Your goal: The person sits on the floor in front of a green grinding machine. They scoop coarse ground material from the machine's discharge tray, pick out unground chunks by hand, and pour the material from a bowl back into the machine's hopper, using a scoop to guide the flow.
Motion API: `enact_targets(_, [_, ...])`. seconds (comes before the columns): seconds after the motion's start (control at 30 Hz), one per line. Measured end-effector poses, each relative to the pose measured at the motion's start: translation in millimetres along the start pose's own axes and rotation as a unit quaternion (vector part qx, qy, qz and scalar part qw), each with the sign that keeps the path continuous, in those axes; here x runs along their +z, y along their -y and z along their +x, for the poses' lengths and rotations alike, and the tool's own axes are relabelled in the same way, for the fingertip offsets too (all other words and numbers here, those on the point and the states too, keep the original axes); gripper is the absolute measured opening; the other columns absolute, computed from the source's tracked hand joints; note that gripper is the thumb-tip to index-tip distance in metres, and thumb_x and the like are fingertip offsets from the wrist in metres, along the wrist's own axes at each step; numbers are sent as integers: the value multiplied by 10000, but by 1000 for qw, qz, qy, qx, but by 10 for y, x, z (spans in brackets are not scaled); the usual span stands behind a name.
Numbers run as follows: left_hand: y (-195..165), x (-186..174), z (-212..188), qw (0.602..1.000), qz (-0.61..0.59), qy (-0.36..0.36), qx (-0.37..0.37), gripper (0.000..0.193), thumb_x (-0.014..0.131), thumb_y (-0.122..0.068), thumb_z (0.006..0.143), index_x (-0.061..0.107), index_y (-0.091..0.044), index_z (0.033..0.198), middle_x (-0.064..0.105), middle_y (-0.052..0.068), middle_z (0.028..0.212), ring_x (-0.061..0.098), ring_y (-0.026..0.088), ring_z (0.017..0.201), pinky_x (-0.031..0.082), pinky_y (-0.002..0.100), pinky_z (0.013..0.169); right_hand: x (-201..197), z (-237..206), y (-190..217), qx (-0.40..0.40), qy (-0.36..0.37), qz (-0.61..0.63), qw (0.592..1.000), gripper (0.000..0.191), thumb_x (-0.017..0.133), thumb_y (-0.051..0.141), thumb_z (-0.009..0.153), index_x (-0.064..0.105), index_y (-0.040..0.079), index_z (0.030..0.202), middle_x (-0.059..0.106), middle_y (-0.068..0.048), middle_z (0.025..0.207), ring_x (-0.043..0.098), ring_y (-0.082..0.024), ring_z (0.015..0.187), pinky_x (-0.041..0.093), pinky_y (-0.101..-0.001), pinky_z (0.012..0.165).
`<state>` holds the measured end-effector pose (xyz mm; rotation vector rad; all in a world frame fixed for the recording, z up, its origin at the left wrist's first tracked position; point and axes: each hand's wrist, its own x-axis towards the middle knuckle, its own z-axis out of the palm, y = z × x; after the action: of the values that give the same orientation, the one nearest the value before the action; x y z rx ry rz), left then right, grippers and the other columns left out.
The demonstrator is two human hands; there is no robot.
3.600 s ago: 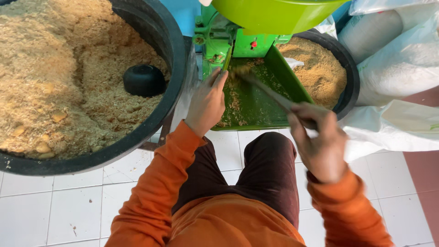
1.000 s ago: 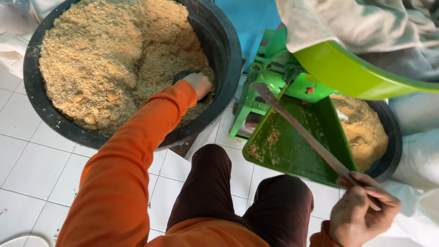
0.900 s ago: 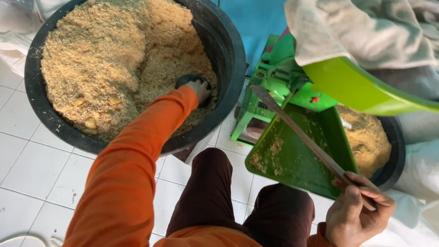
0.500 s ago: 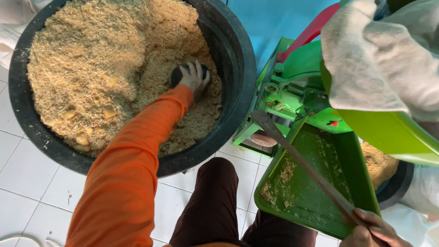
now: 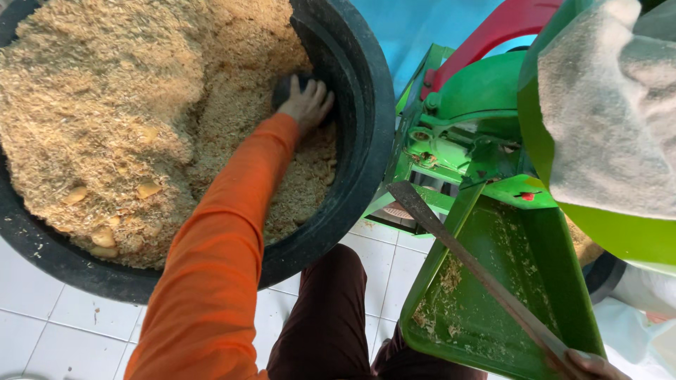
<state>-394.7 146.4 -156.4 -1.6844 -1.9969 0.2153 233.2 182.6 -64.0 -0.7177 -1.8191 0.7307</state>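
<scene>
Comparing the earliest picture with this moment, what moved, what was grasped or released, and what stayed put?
The left hand left the green chute, reached into the black tub and now lies on the small dark scoop sunk in the tan meal. Whether it grips the scoop cannot be told. The right hand, at the picture's edge, keeps holding the long flat stick over the chute. Tub and green machine stayed in place.
</scene>
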Motion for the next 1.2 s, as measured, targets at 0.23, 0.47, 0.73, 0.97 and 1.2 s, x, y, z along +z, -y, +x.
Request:
enact_targets(0.23, [-219,-226,-219,955,-211,198,60,855,793,-392,703,497,-21,1415,514,225,1283,477,427,1229,406,732,933,152,7,216,-12,-53,-11,998,94,676,51,1052,605,-3,1085,717,-193,1090,732,-210,896,601,-328,799])
enact_targets(0.47, [-263,-484,-578,928,-320,182,51,672,738,-259,749,570,-37,1360,656,284,1195,630,472,1117,514,532,975,384,202,940,-44,-80,13,996,92,698,56,1027,643,3,1078,731,-175,1081,733,-202,867,591,-316,758])
enact_targets(0.73, [111,-653,-606,863,-371,332,-80,542,709,-406,873,646,-166,1355,717,206,1227,676,415,1123,539,523,953,866,834,2389,-122,180,-91,972,96,723,63,999,686,10,1070,746,-154,1071,735,-192,834,578,-301,712])
enact_targets(0.97, [148,-583,-564,834,-384,387,-85,805,622,-527,872,360,-295,1597,680,221,1276,660,443,1132,515,543,982,2512,1537,2257,-177,501,-138,836,171,717,181,893,728,11,880,705,-177,735,691,-324,619,545,-404,582])
enact_targets(1.2, [266,-259,-649,829,-440,330,-102,1069,531,-845,804,274,-179,1600,521,245,1461,501,465,1325,415,554,1069,3494,974,1821,-183,650,-347,651,177,612,121,801,773,48,819,731,-216,820,708,-411,743,593,-499,686])
